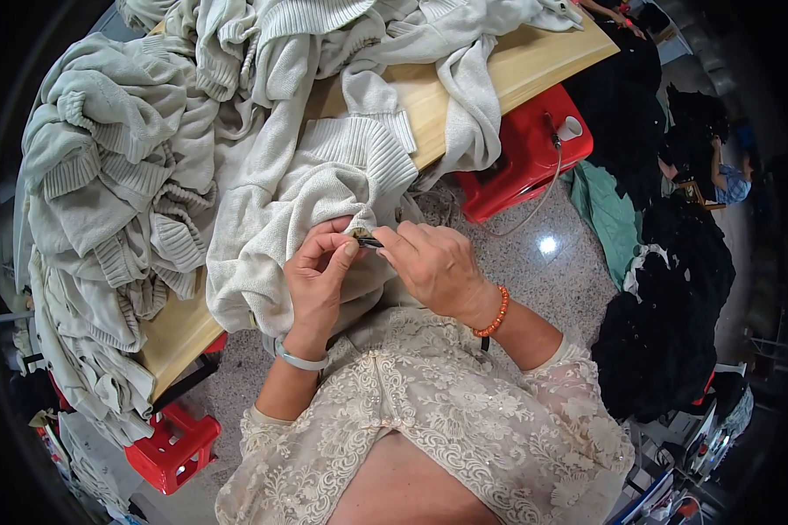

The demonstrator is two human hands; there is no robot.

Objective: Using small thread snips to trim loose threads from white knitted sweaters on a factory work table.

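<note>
My left hand pinches the edge of a cream knitted garment that hangs off a wooden table toward my lap. My right hand meets it thumb to thumb and grips a small dark tool, whose tip touches the pinched fabric. A pale bangle circles my left wrist and an orange bead bracelet my right. I wear a cream lace top.
A heap of several more cream knits covers the table's left and far side. Red plastic stools stand under the table. Dark garments are piled on the speckled floor at right, where another person sits.
</note>
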